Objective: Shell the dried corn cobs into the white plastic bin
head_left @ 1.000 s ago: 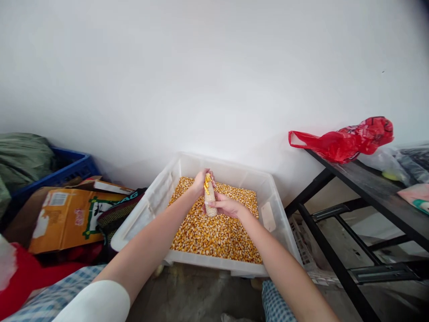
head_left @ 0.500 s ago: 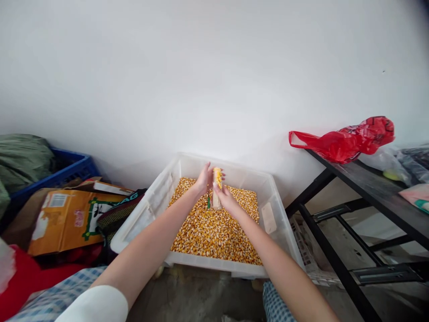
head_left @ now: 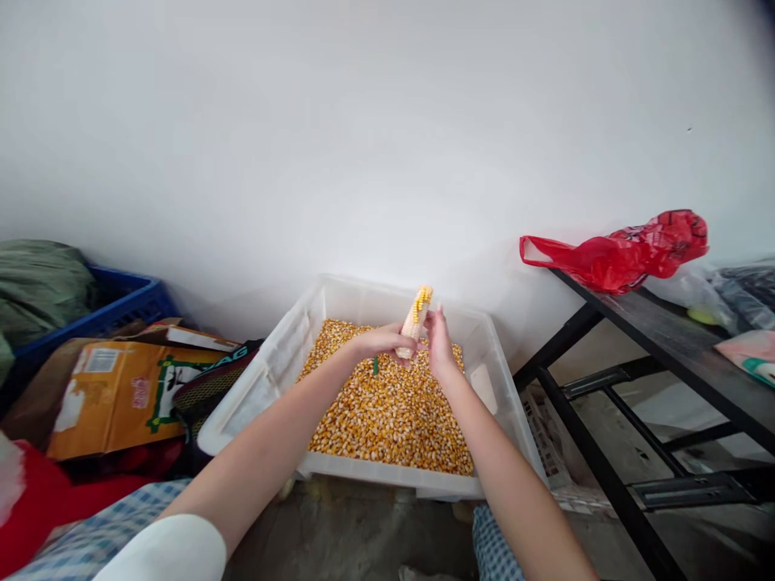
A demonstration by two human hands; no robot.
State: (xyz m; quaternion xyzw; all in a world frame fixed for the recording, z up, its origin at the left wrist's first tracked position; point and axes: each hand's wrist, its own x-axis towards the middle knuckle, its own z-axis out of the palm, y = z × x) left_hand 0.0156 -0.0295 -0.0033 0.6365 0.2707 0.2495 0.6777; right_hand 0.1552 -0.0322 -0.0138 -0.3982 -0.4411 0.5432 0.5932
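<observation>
Corn cob (head_left: 416,320), nearly stripped, now tilts up at centre frame above the kernels (head_left: 387,411) in your white bin (head_left: 272,379), higher than a moment ago. Your left hand (head_left: 381,340) grips its base; your right hand (head_left: 438,343) pinches beside it, fingers closed on the cob.

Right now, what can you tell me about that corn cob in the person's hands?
The corn cob is mostly stripped: its pale, bare core shows along most of its length, with a strip of yellow kernels left near the upper end. It is tilted, top leaning to the right, held above the clear plastic bin of loose kernels. The left hand grips its lower end, and the right hand touches its side with the fingers. Something thin and green shows just under the left hand; what it is cannot be told.
</observation>
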